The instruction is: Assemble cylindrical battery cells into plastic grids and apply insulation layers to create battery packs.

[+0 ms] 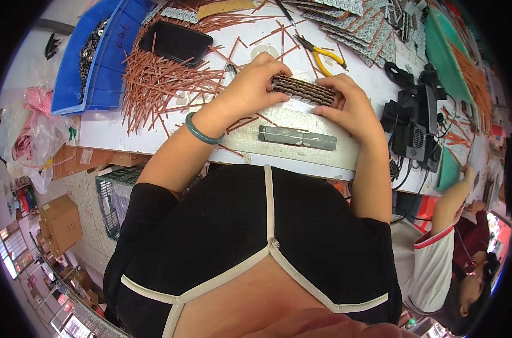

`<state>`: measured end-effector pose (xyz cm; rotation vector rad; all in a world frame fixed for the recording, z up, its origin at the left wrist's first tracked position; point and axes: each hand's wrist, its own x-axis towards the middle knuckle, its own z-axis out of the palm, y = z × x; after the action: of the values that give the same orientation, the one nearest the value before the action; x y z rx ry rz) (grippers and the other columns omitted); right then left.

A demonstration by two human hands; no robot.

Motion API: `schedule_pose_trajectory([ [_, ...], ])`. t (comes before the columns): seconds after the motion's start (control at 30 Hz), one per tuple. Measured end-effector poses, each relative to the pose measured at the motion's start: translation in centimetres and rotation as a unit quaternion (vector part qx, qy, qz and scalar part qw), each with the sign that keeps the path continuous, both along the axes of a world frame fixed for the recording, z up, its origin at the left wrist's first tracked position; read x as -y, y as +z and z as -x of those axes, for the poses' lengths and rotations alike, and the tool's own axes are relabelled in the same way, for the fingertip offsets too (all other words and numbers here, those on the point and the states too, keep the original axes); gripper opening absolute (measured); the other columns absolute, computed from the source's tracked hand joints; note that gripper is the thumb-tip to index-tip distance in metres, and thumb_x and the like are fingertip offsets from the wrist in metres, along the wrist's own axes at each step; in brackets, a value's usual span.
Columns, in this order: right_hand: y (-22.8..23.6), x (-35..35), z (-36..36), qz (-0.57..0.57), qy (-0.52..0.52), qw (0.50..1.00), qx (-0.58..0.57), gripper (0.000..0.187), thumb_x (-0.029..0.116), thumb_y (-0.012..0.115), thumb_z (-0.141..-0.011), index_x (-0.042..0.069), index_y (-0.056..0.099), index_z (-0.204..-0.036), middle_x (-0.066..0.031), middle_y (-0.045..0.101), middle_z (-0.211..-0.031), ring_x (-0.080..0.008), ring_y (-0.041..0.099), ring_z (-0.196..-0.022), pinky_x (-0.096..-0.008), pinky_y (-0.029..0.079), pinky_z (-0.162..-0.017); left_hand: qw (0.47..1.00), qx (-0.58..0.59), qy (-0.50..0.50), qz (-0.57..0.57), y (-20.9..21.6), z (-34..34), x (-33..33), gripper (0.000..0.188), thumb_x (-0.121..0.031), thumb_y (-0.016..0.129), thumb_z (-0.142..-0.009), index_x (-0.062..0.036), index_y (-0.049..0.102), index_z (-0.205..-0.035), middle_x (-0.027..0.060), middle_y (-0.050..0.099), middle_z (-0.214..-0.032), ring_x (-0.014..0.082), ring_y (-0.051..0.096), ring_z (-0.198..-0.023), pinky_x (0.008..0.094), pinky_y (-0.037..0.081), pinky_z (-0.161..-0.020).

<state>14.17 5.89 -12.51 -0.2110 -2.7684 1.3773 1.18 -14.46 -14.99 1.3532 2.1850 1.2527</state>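
Between my hands is a short stack of dark brown strips with bumpy, toothed edges (302,91). My left hand (255,87) grips its left end, thumb on the near side and fingers on the far side. My right hand (349,104) closes on the right end in the same way. The stack is held level, just above or on the worktop; I cannot tell which. Nearer to me a grey metal bar with a lengthwise groove (298,138) lies on a pale board (242,147). Pliers with yellow handles (325,56) lie beyond the stack.
Thin reddish-brown sticks (154,84) are heaped at left under a black phone (176,43). A blue bin (105,70) holds small dark parts. Grey bumpy strips (351,28) pile up at the back right. A black device with cables (416,127) stands right; a co-worker's arm (450,205) is beyond.
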Motion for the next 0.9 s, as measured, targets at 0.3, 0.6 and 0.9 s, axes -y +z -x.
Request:
schedule_pose_trajectory([
  [0.3,0.3,0.4,0.0,-0.051,0.037,0.998,0.0,0.043,0.004,0.076,-0.066,0.002,0.061,-0.106,-0.0032,0.054,-0.088,-0.0096,0.048,-0.064,-0.0229,0.042,-0.058,0.999,-0.02,-0.037,-0.007,0.1,0.2,0.1,0.039,-0.004,0.075,-0.068,-0.0042,0.059,-0.103,0.0065,0.049,-0.088,0.016,0.052,-0.069,0.0273,0.046,-0.063],
  [0.6,0.6,1.0,0.1,-0.044,0.03,0.998,-0.022,0.042,0.003,0.074,-0.066,0.002,0.062,-0.107,-0.0052,0.055,-0.089,-0.0125,0.05,-0.066,-0.0237,0.042,-0.06,0.999,-0.021,-0.032,-0.023,0.7,0.5,0.1,0.036,-0.006,0.074,-0.069,-0.0052,0.062,-0.104,0.0047,0.052,-0.088,0.0142,0.052,-0.068,0.0242,0.046,-0.06],
  [0.9,1.1,0.7,0.4,-0.153,0.045,0.967,-0.197,0.044,0.009,0.076,-0.067,0.004,0.062,-0.109,-0.0101,0.062,-0.099,-0.022,0.061,-0.089,-0.03,0.048,-0.077,0.997,0.017,-0.024,-0.065,1.6,0.9,0.3,0.036,-0.003,0.071,-0.07,-0.0039,0.062,-0.104,0.0055,0.054,-0.093,0.0145,0.053,-0.074,0.0244,0.045,-0.063],
])
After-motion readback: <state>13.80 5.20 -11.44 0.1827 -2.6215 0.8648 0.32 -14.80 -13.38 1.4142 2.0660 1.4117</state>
